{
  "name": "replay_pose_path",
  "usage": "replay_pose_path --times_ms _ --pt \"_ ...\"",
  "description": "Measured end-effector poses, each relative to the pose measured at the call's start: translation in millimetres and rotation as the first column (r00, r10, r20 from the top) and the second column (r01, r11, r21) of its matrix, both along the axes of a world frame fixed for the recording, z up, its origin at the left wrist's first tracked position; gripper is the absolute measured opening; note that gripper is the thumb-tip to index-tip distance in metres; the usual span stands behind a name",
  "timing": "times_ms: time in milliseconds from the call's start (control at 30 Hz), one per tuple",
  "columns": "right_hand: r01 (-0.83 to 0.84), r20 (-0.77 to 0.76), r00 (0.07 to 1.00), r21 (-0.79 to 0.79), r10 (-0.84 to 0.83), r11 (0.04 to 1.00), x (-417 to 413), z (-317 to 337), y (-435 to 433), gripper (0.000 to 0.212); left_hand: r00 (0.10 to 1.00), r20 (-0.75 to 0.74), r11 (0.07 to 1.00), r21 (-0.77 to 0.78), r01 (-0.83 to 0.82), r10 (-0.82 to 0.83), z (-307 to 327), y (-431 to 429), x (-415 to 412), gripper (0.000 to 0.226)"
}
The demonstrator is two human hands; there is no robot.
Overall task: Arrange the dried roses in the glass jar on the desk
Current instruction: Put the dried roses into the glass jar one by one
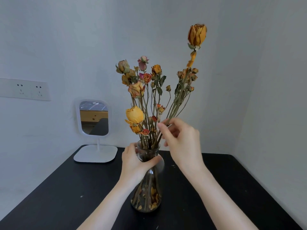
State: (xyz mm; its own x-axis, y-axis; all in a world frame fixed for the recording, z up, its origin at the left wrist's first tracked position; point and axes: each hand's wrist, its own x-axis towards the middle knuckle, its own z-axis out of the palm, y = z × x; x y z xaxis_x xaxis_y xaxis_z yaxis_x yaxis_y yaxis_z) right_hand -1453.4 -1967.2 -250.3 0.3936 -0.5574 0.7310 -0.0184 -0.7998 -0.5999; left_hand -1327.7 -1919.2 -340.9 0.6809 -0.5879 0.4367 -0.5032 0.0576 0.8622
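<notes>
A clear glass jar (147, 193) stands on the black desk (66, 196), with fallen petals at its bottom. Several dried roses (141, 90), yellow, orange and pink, rise from its mouth. My left hand (134, 161) grips the jar's narrow neck. My right hand (181, 140) is above and right of the mouth and pinches a bunch of thin stems. Those stems lean up to the right and end in a tall orange rose (197, 35). Their lower ends reach into the jar.
A white-framed stand mirror (93, 117) sits at the desk's back left corner. A double wall socket (25, 89) is on the left wall. Walls close the desk at the back and right. Small petal crumbs lie on the desk.
</notes>
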Motion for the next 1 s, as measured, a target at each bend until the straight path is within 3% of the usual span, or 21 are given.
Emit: replay_pose_path --times_ms 67,400,600,867,1000 --pt "-0.001 0.005 1.0 -0.012 0.001 1.0 1.5 2.6 2.0 0.011 1.0 0.002 1.0 0.0 0.006 -0.006 -0.2 -0.7 0.7 0.061" --pt "0.013 -0.255 0.967 0.032 -0.004 0.999 16.8 -13.8 -1.0 0.017 1.0 0.006 1.0 -0.007 0.002 -0.002 0.4 -0.9 0.3 0.058" --pt "0.042 -0.101 0.994 0.03 -0.039 0.999 13.1 -3.6 -1.9 0.018 1.0 0.019 1.0 0.014 0.009 -0.009 -1.0 -2.7 1.7 0.06" --pt "0.156 -0.151 0.974 -0.107 -0.171 0.982 19.7 -5.1 -2.0 0.021 1.0 -0.002 1.0 0.007 -0.016 0.016 -0.3 -0.7 -0.8 0.058" --pt "0.133 -0.153 0.977 -0.12 -0.15 0.984 19.8 -5.1 -1.1 0.023 1.0 -0.001 1.0 0.0 0.003 -0.003 1.0 0.3 -1.1 0.056"
